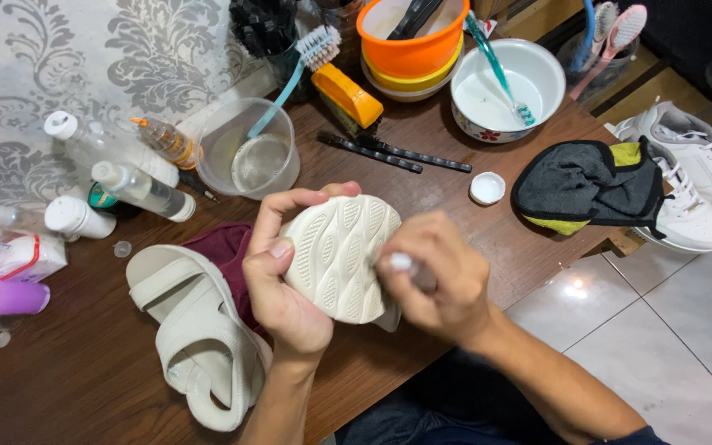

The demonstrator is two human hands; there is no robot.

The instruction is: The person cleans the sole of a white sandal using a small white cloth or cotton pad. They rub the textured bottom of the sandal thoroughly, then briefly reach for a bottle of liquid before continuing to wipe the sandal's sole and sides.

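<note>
The cream sandal (341,255) is held sole-up above the front edge of the brown table (84,363), between the person's two hands. The left hand (283,276) grasps it from the side, thumb laid on the patterned sole and fingers curled over the top rim. The right hand (438,280) is clenched around a small bottle (405,265) whose pale tip is just beside, perhaps touching, the edge of the sole; the blur hides which. A second cream sandal (195,338) lies strap-up on the table to the left, partly on a dark red cloth (226,247). Behind them stands a clear plastic cup (249,148) with a teal-handled brush (311,53) leaning in it, and further left a cluster of small bottles (125,177) with white caps. A stack of orange and yellow bowls (409,49) sits at the back beside a white bowl (504,91) holding a toothbrush. A white cap (487,188) lies loose on the wood near a grey and yellow cloth (591,185). White sneakers (694,181) rest at the right, just past the table edge.
</note>
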